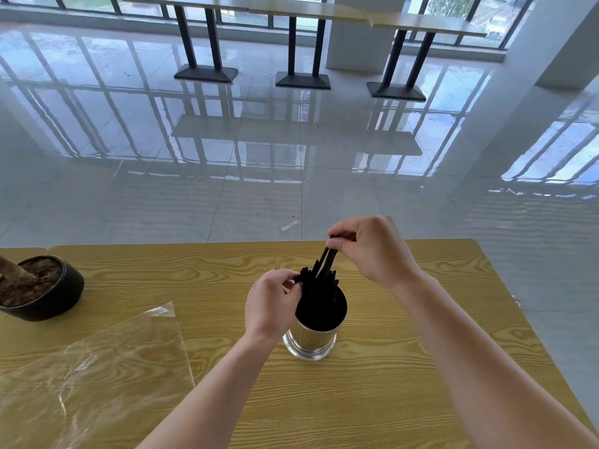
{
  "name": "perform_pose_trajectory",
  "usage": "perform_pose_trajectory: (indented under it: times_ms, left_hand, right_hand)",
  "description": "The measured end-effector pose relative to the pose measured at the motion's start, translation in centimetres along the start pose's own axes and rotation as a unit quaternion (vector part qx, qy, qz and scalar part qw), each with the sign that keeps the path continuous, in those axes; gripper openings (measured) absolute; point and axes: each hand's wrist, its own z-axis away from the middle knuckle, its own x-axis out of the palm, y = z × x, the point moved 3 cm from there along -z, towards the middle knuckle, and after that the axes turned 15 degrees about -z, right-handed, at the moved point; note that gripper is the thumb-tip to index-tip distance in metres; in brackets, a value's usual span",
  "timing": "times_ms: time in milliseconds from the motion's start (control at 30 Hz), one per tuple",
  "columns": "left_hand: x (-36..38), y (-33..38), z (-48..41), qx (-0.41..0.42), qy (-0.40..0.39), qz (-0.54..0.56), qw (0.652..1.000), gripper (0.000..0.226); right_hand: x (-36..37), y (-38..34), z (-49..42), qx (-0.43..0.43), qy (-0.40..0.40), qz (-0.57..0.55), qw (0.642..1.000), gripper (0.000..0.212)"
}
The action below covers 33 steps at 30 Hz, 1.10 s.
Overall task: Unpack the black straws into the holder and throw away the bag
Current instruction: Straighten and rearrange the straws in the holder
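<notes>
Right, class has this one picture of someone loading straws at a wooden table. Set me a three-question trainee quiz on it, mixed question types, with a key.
1. True or false: the clear plastic bag is held in the left hand.
2. Multiple choice: the black straws stand in
A. the metal holder
B. the plant pot
C. the bag
3. Fill in: the right hand pinches the top ends of a few ____.

Key
1. False; it lies flat on the table, left of the holder.
2. A
3. straws
</notes>
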Motion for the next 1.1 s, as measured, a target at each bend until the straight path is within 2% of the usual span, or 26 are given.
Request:
perform_pose_trajectory:
  times_ms: [133,233,333,500,567,700,767,867,933,1000,1100]
  left_hand:
    - [0.0,0.0,0.1,-0.001,0.001,0.002,1.000,0.010]
    - [-0.3,-0.1,0.4,-0.003,0.013,0.013,1.000,0.022]
    - [-1.0,-0.2,0.8,-0.004,0.051,0.021,0.998,0.031]
    - [-2.5,0.5,2.3,0.010,0.134,0.033,0.990,0.019]
    - [-2.7,1.3,3.0,0.036,0.143,0.046,0.988,0.020]
    - [-2.9,4.3,4.1,0.102,0.122,0.101,0.982,0.014]
    - [-2.8,6.2,4.2,0.107,0.064,0.140,0.982,0.012]
    - [-2.2,8.3,3.6,0.037,-0.056,0.258,0.964,0.039]
    - [-2.0,9.2,3.0,-0.052,-0.102,0.356,0.928,0.045]
    - [-1.7,9.6,2.5,-0.116,-0.118,0.408,0.898,0.048]
    - [-1.3,9.8,1.8,-0.169,-0.112,0.447,0.871,0.044]
  right_hand:
    - [-0.5,-0.5,0.5,-0.012,-0.004,0.014,1.000,0.015]
    - [-1.6,-0.9,0.7,-0.015,0.012,0.016,1.000,0.017]
    - [-4.6,-1.1,0.7,-0.005,0.069,-0.001,0.998,0.018]
    - [-9.3,-0.9,1.8,0.026,0.154,-0.073,0.985,0.012]
    - [-9.5,-1.0,2.3,0.024,0.182,-0.115,0.976,0.017]
    - [-7.6,-0.7,3.6,0.023,0.229,-0.187,0.955,0.028]
    - [-6.6,-0.2,4.5,0.022,0.258,-0.224,0.939,0.023]
    - [-5.3,0.7,5.9,0.020,0.304,-0.281,0.910,0.015]
    - [-4.3,1.1,6.9,0.022,0.335,-0.311,0.889,0.016]
    - [-2.9,1.3,8.0,0.030,0.359,-0.339,0.869,0.018]
    - [-0.8,1.4,9.8,0.047,0.367,-0.369,0.852,0.017]
